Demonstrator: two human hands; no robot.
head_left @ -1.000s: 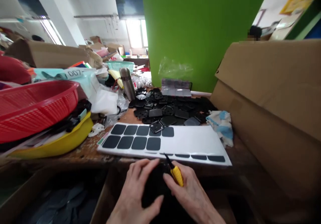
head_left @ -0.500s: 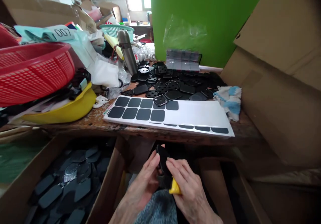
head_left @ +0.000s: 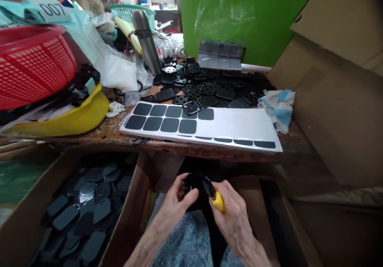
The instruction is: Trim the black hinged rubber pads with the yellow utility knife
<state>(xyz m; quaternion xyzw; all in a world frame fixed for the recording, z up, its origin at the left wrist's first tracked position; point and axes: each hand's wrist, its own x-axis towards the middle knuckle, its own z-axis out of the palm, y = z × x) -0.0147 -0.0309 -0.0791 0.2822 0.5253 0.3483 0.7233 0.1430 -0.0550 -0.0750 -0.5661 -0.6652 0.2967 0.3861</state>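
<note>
Over my lap, my left hand (head_left: 176, 203) is closed around a flat black piece (head_left: 191, 181), its thumb lying across the front. The far edge of this piece is rounded and shiny. My right hand (head_left: 235, 209) grips a yellow-handled tool (head_left: 219, 202) beside it. The tool's dark end points up and left, close against the piece; whether it touches cannot be made out. Beyond my hands, a white sticker sheet (head_left: 236, 125) with rounded dark squares lies at the bench edge. A black buckle-like frame (head_left: 191, 107) rests on its upper edge.
A heap of black pieces (head_left: 209, 87) covers the bench behind the sheet, beside a steel flask (head_left: 146, 41). At left are a red basket (head_left: 36, 67) and yellow bowl (head_left: 66, 119). Below, a cardboard box (head_left: 119, 223) holds dark plates. A cloth (head_left: 277, 107) lies right.
My right hand has shifted slightly right with the yellow-handled tool, whose dark end now shows. The black piece has been turned in my left hand. My view has tilted down a little.
</note>
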